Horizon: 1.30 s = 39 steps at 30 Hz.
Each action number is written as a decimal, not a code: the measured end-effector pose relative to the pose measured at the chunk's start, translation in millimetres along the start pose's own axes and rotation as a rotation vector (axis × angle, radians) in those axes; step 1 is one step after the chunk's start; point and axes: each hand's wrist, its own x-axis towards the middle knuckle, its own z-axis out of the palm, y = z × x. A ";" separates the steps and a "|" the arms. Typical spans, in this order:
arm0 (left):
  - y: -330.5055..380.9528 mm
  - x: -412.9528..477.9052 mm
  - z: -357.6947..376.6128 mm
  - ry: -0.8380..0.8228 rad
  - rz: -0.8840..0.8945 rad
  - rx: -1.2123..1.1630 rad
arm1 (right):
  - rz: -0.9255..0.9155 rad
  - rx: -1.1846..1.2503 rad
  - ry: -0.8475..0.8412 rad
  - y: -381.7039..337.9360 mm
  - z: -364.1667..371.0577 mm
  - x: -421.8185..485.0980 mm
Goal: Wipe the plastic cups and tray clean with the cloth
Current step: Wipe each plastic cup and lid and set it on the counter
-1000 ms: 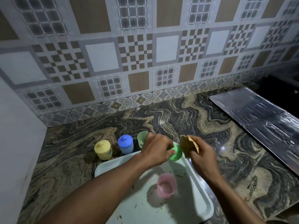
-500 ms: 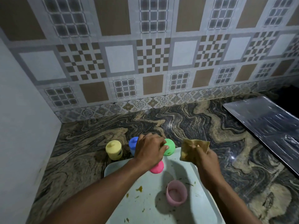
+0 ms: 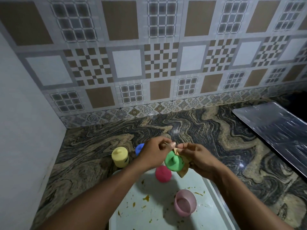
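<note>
The right hand curls its fingers round the tan cloth, pressing it against the upturned green cup. The left hand pinches the cloth's top corner above the food-spattered tray.

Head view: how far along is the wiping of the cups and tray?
Likely done: the yellow cup and blue cup stand on the counter, off the tray. In hand: the left hand and right hand work the cloth against the green cup. Left: the red cup and pink cup sit on the tray, which shows food smears.
</note>
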 end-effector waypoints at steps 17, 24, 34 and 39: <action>13.9 6.3 -16.8 -0.452 -0.405 -0.425 | 0.059 -0.240 -0.227 -34.1 -18.7 7.3; 18.5 3.5 -9.6 -0.333 -0.452 -0.439 | 0.051 -0.107 -0.048 -18.8 -16.8 -0.4; 24.9 3.0 -15.7 -0.506 -0.575 -0.454 | 0.039 -0.011 -0.033 -14.2 -15.1 -7.6; 32.4 7.4 -15.1 -0.446 -0.503 -0.566 | -0.002 0.070 0.004 -22.2 -13.3 -6.7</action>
